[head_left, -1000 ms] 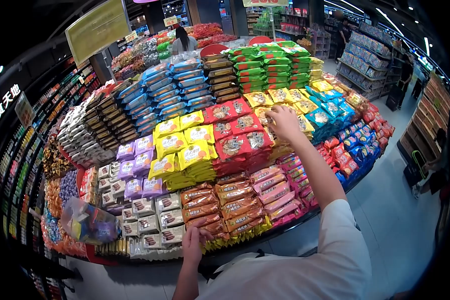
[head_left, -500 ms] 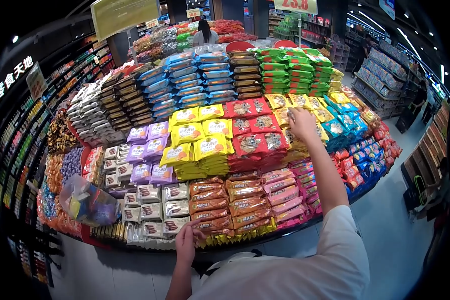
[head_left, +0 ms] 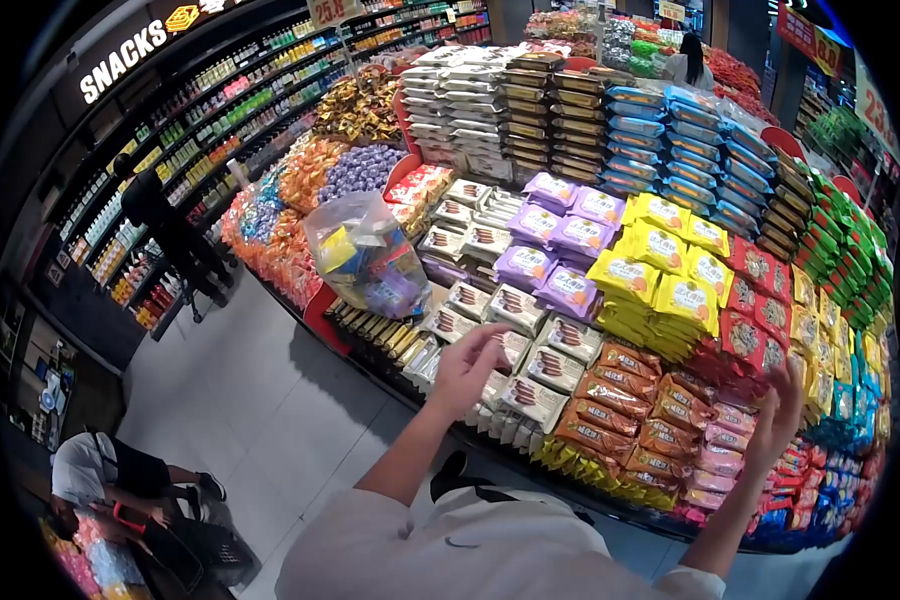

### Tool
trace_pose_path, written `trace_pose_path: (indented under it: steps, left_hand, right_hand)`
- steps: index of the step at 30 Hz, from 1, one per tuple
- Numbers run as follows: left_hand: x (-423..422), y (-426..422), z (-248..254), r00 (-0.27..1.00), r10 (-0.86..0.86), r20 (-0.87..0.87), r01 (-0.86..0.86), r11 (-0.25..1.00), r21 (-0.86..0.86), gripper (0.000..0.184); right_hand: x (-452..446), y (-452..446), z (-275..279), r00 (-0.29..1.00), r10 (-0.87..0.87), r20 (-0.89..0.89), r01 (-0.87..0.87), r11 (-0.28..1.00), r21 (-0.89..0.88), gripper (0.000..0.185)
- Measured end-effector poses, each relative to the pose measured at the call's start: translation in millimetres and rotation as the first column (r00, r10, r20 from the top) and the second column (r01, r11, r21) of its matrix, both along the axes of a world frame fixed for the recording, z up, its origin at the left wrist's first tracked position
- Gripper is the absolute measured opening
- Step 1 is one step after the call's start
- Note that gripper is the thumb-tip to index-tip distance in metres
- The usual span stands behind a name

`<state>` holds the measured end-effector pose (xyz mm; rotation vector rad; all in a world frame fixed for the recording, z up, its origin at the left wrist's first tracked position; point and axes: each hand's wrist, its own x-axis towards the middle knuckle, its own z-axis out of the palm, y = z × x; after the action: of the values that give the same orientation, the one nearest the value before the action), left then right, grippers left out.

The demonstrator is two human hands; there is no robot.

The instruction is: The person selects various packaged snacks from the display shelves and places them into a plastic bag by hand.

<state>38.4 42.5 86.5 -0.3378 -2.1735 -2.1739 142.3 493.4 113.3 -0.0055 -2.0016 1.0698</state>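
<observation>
Wht. pkts (head_left: 516, 347) partly behind L hand (head_left: 464, 372)

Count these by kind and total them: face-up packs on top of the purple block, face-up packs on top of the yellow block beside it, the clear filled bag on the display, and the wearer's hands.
Purple packs: 6
Yellow packs: 6
Clear bag: 1
Left hand and right hand: 2
Total: 15

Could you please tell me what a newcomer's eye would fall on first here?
Probably the bright yellow packets, stacked just right of the purple packets. Next might come the left hand, in front of the white packets, and the right hand, raised at the right. The clear plastic bag also stands out, left of centre.
</observation>
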Motion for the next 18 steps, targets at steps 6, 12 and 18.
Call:
trace_pose_path:
  steps: [6,12,18]
  left_hand:
    - [-78,-135,73,0.878,0.228,-0.42,-0.279,0.958,-0.064,0.026]
    - [-154,-252,130,0.833,0.279,-0.477,-0.395,0.905,-0.159,0.026]
    - [-222,-306,98,0.9,-0.311,-0.306,-0.195,0.34,-0.92,0.058]
  right_hand:
    - [25,-93,-59,0.996,-0.089,-0.024,0.075,0.932,-0.355,0.032]
    - [8,-151,-65,0.999,-0.035,0.032,0.045,0.91,-0.412,0.028]
    - [-18,-198,-50,0.996,-0.076,0.037,0.084,0.932,-0.353,0.028]
